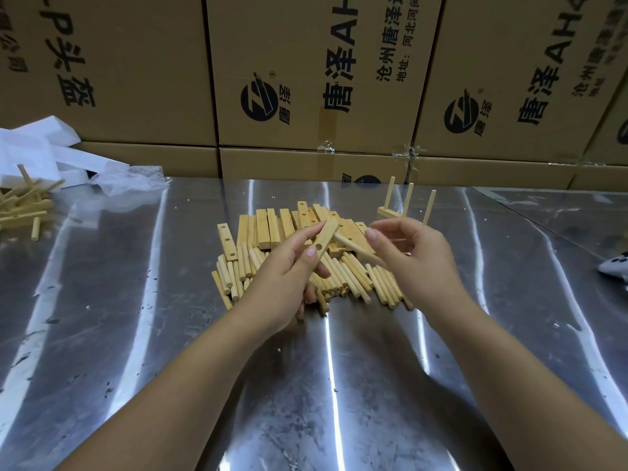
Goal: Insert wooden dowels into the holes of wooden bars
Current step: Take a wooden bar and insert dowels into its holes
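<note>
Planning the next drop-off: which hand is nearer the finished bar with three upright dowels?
Right. The right hand, pinching a dowel, is just in front of the finished bar; the left hand, holding a drilled bar, is farther off to its left.

We're seeing a holed bar (328, 232) tilting over the bar pile (265, 229), a dowel (353, 247) slanting beside it, loose dowels (356, 283) lying below
</note>
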